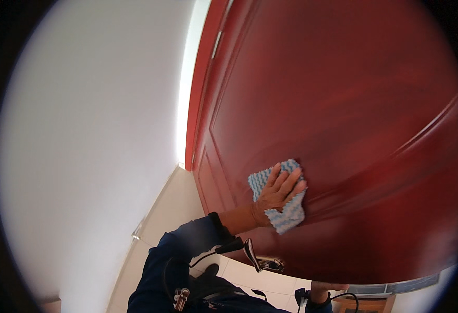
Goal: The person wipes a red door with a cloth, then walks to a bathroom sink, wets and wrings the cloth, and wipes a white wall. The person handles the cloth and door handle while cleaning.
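Note:
My left hand (pixel 274 197) presses flat, fingers spread, on a blue-and-white wavy-striped cleaning cloth (pixel 287 225). The cloth lies against the face of a dark red panelled door (pixel 342 117). Below that hand, near the door's edge, is a shiny metal lever door handle (pixel 254 256) on its plate. My right hand (pixel 323 289) is at the lower right, by the door's edge. Part of it is hidden, so its grip on the edge cannot be made out.
A white wall (pixel 96 117) runs along the left. The red door frame (pixel 198 98) bears a metal hinge (pixel 217 45). Pale floor tiles (pixel 174 199) lie below, with a door stop (pixel 136 232) at the wall's foot. Cables (pixel 203 258) hang near my sleeves. Wooden furniture (pixel 366 304) stands lower right.

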`<state>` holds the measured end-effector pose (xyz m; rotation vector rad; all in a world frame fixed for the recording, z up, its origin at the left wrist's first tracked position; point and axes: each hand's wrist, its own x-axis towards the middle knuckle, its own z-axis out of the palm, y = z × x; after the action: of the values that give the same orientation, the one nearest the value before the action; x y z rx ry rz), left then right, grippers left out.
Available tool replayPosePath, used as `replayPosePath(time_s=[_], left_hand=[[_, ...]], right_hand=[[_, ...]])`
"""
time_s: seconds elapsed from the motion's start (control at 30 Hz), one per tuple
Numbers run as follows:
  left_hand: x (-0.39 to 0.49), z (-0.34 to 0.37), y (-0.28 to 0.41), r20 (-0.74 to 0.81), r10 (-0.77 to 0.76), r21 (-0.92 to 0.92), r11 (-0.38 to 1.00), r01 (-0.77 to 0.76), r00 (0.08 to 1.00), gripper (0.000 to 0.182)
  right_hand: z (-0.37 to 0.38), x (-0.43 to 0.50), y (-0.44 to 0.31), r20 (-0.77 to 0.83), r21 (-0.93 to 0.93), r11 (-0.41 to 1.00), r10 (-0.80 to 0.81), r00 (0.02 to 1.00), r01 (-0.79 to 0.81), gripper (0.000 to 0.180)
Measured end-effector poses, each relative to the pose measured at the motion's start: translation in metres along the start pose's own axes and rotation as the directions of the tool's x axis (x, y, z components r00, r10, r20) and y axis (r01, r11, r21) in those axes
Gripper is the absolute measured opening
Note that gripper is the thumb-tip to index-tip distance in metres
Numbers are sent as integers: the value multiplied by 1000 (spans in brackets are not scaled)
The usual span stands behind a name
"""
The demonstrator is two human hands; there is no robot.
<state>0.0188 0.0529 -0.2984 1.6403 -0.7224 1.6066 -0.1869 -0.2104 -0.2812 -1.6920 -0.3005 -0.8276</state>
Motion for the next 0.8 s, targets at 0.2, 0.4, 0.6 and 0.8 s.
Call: replayPosePath(time_s=[0.2, 0.4, 0.6, 0.8], left_hand=[[156, -9, 1, -60, 81, 12, 997, -80, 995, 77], [281, -27, -108, -190, 146, -51, 986, -158, 971, 88], [366, -80, -234, -286, -270, -402, 905, 141, 919, 78], [488, -243, -212, -92, 66, 417, 909, -22, 994, 40]], right_hand=[[8, 2, 12, -65, 89, 995, -29, 997, 35, 105], [38, 5, -3, -218, 72, 996, -33, 975, 50, 101], [94, -5, -49, -558, 255, 961, 53, 828, 110, 80], [182, -48, -149, -699, -69, 996, -92, 709, 62, 73]])
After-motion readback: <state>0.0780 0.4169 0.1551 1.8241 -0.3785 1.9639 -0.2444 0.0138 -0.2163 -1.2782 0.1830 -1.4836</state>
